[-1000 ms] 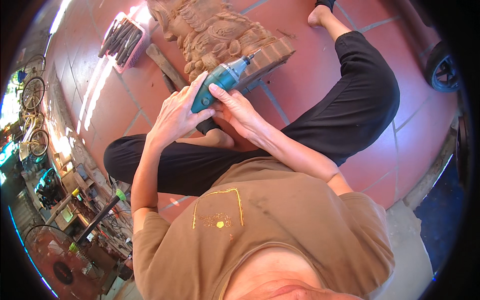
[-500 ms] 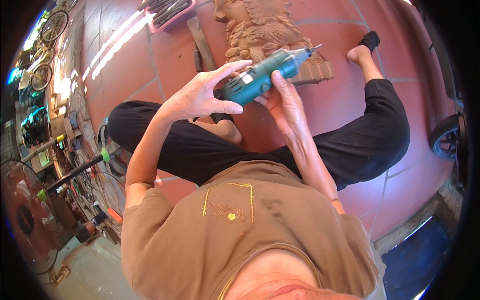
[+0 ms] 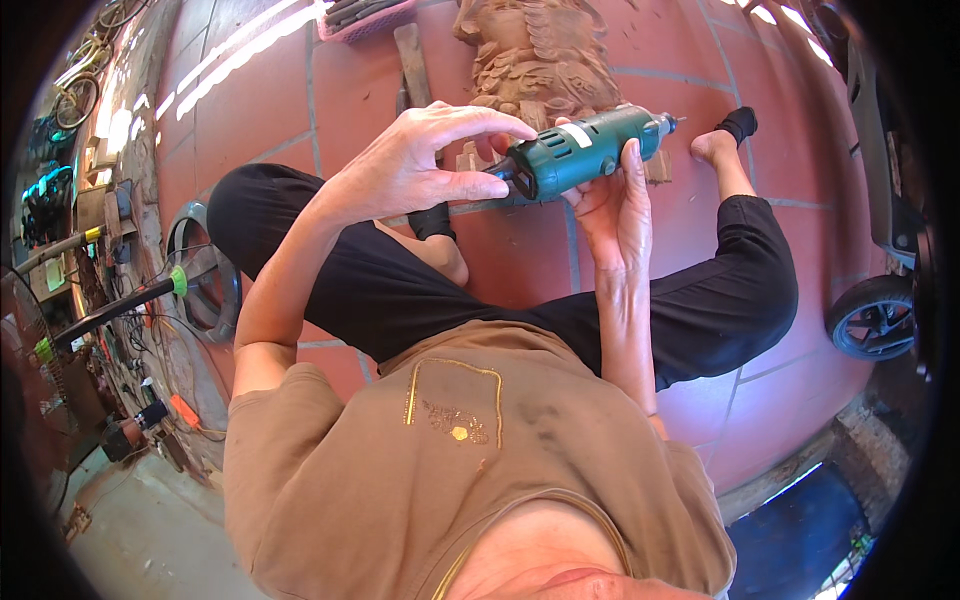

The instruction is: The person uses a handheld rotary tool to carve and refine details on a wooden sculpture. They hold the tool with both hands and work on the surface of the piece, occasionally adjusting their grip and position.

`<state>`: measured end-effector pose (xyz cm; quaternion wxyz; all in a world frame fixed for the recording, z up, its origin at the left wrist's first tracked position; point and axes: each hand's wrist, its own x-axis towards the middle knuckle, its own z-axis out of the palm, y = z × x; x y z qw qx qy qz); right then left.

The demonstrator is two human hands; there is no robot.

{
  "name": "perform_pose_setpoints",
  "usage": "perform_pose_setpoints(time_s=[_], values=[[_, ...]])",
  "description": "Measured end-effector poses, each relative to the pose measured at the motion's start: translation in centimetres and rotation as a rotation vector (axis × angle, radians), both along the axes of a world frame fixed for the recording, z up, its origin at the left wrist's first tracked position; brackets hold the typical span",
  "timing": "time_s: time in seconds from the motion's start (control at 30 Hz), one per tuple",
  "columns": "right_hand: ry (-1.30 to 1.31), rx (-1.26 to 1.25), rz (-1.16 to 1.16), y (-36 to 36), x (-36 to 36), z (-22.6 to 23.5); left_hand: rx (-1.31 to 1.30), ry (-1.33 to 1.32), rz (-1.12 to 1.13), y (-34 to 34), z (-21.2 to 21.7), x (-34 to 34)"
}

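A green die grinder lies almost level above the floor, its metal collet and thin bit pointing right. My right hand grips its body from below, thumb up along the near side; the other fingers are mostly hidden beneath it. Around the tool's black rear end, my left hand forms a wide curve, index finger and thumb apart. The fingertips are close to the housing; whether they touch it is unclear. Beyond the grinder stands or lies a carved brown wood piece, partly covered by the tool.
A wooden-handled mallet or bar lies on the red tiles left of the carving. Past it sits a pink basket of carving tools. My bent legs frame the work area. A black wheel is at right, a fan pole at left.
The die grinder has shifted right and turned more level. My right hand moved right with it, while its rear end slid out from between my left thumb and fingers.
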<state>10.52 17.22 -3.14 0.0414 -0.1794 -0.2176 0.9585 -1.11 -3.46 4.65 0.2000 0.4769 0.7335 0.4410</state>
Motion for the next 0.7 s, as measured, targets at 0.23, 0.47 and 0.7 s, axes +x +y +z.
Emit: perform_pose_setpoints(time_s=[0.23,0.47,0.7], values=[[-0.019,0.016,0.035,-0.8,0.0,0.0,0.063,0.336,0.033,-0.5,-0.3,0.3],[-0.018,0.086,0.088,-1.5,0.4,0.1,0.054,0.503,-0.032,-1.1,-0.1,0.1],[-0.031,0.111,0.081,-2.0,1.3,0.1,-0.121,0.224,-0.087,-1.5,0.1,0.4]])
